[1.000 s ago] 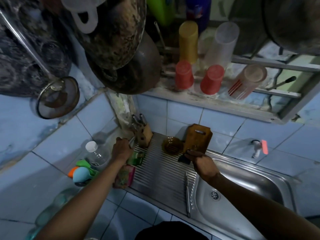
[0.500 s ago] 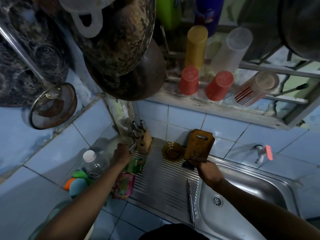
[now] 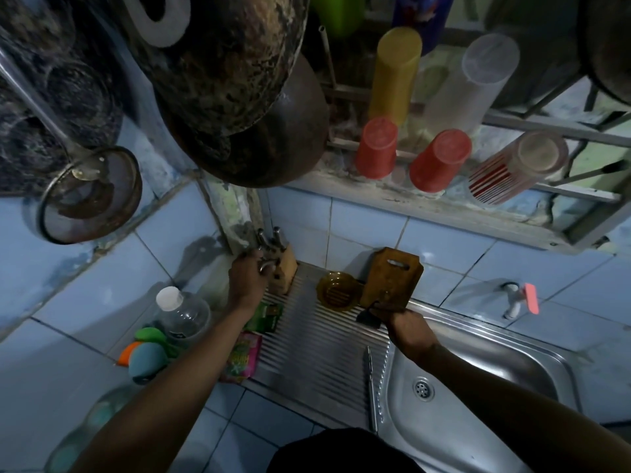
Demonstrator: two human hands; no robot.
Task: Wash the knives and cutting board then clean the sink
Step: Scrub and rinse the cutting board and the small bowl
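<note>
Your knife block (image 3: 285, 268) stands at the back left corner of the drainboard (image 3: 307, 343), with your left hand (image 3: 247, 276) on its handles. To its right sits a dish (image 3: 338, 291), then the cutting board (image 3: 391, 278) leaning against the wall. Your right hand (image 3: 408, 327) is just before that board. A knife (image 3: 370, 380) lies along the drainboard's right edge, beside the sink (image 3: 485, 380). The tap (image 3: 515, 298) is behind the sink. A bottle (image 3: 181, 312) stands left of the drainboard.

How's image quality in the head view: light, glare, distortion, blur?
Head view: dim, bluish light; glare streaks on the sink basin; strong wide-angle bending of the shelf and tile lines; hanging pans close to the lens look soft. Left hand at the knife block and right hand near the cutting board stay dark, finger detail murky.
</note>
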